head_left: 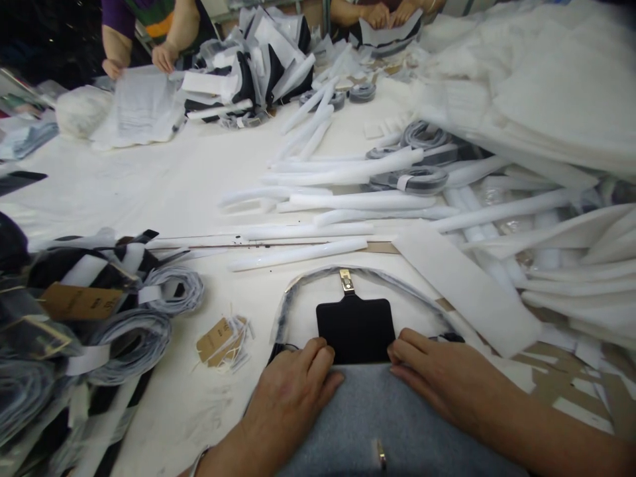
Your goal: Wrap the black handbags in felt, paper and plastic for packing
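Note:
A blue-grey handbag [368, 417] lies in front of me, its top edge across the lower middle of the view. My left hand [298, 391] grips that edge on the left, thumb on the near face and fingers over the rim. On the right, my right hand [432, 374] pinches the same rim, fingertips beside the black tab. The black tab [355, 328] rises from the opening between both hands, with a gold clasp [346, 280] at its tip. Behind it arches the bag's handle [293, 285], wrapped in clear plastic. A small gold fitting [381, 454] shows on the bag's front.
Brown paper tags [218, 341] lie left of the bag. Coiled wrapped straps [129, 344] are heaped at the left. White foam tubes [342, 199] and a white strip [467, 291] lie beyond and right. Across the table [163, 179], two people handle other pieces near piled bags [258, 59].

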Motion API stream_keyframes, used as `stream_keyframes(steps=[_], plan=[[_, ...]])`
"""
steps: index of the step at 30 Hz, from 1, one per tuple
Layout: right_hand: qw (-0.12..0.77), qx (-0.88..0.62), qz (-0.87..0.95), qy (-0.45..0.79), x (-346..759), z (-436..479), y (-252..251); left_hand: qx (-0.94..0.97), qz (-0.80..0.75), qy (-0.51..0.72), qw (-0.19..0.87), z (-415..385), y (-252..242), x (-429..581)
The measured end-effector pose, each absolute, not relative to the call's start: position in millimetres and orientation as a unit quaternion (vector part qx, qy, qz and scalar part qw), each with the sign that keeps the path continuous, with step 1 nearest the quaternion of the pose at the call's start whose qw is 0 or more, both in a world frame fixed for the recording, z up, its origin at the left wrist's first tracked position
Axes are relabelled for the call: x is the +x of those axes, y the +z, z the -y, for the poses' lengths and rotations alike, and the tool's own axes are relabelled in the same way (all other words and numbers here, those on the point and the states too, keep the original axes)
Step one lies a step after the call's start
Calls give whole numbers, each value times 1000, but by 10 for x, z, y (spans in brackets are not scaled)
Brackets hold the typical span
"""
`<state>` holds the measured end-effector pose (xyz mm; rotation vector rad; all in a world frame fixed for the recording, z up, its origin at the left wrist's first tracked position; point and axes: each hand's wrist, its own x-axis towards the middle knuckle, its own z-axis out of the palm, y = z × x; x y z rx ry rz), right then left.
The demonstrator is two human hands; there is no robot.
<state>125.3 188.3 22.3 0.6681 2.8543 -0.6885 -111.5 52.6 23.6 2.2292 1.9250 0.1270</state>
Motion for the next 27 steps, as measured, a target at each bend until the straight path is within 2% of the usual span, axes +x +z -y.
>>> stream_keyframes(steps=[5,9,13,16,21,24,27], plan=[[-32,216,-959,-182,1269,-1814,173,770,-631,68,62,-560,262,-1072],[-99,198,-965,-142,1308,-1731,179,787,-602,138,-1,-558,311,-956],[-144,175,-972,-54,1427,-1565,226,810,-565,157,28,-445,369,-903],[-142,162,-977,0,1526,-1429,247,828,-545,121,55,-294,393,-932],[-94,184,-978,-5,1619,-1299,225,819,-561,45,111,-78,408,-900],[-90,192,-976,-44,1618,-1327,242,795,-588,43,140,-4,395,-840],[-102,221,-961,-134,1478,-1505,339,790,-593,63,145,35,369,-814]])
